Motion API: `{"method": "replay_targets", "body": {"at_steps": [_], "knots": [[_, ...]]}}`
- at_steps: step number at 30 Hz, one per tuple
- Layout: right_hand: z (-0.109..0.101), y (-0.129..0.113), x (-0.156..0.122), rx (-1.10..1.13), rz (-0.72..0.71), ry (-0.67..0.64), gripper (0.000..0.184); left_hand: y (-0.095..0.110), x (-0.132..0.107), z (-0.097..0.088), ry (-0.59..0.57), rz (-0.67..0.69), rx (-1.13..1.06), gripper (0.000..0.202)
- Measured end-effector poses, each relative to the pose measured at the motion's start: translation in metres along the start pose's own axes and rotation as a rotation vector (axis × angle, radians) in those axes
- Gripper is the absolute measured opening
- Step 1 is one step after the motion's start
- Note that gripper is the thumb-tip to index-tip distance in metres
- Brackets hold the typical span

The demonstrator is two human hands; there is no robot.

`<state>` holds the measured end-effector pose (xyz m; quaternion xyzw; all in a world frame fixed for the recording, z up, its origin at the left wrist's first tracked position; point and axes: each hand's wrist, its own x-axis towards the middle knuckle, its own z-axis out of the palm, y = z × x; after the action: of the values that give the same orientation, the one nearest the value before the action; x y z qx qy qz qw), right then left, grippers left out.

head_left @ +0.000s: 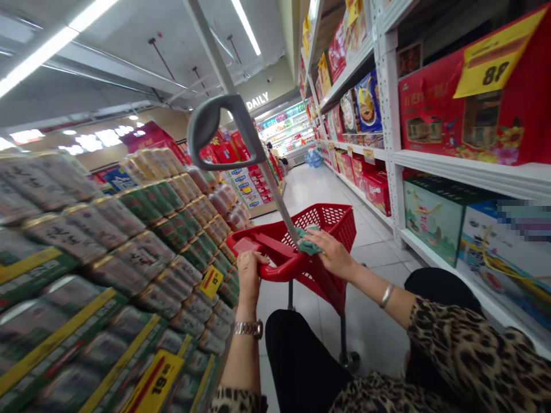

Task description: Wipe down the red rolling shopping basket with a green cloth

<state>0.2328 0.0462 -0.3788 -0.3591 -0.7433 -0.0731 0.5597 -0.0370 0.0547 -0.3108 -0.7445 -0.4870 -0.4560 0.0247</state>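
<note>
My left hand [249,268] is closed on the front rim of a bright red, perforated plastic cart basket [282,272]. To its right, my right hand [329,250] has hold of a crumpled pale green cloth [309,245], its fingers bent over it, where a straight grey pole [279,198] meets the basket; I can't quite tell whether they also curl round the pole. Above the grip, the pole carries a looped grey plastic handle [253,132]. Beneath and beyond it runs a glossy white tiled floor [301,186]. Left of my hands rise blurred, tightly packed stacks of drink cans [167,212]; to their right, white metal shelving [384,74] bears boxed goods, including a large red carton [434,112]. Far past the grip, a lit display cooler [286,131] stands below white "DAILY" lettering [257,101].
</note>
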Motion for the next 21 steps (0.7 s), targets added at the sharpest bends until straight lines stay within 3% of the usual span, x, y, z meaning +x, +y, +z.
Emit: {"method": "replay_targets", "body": {"at_steps": [3,6,10,13,16,21], "knots": [[-0.002,0.039,-0.003,-0.047,0.052,-0.095,0.06,-0.001,0.008,0.006,-0.023,-0.03,-0.16,0.064],[-0.009,0.076,-0.003,-0.169,0.201,-0.228,0.061,-0.004,0.02,0.009,-0.07,-0.08,-0.22,0.063],[-0.019,0.103,0.0,-0.291,0.324,-0.275,0.059,-0.007,0.043,0.008,-0.147,-0.121,-0.185,0.066],[-0.017,0.105,0.001,-0.322,0.354,-0.257,0.058,0.004,0.057,0.005,-0.222,-0.151,-0.116,0.066],[-0.006,0.092,-0.001,-0.323,0.362,-0.234,0.061,0.029,0.052,0.009,-0.261,-0.156,0.07,0.058],[0.013,0.059,-0.007,-0.259,0.301,-0.196,0.063,0.062,0.025,0.029,-0.219,0.029,0.367,0.044]]}}
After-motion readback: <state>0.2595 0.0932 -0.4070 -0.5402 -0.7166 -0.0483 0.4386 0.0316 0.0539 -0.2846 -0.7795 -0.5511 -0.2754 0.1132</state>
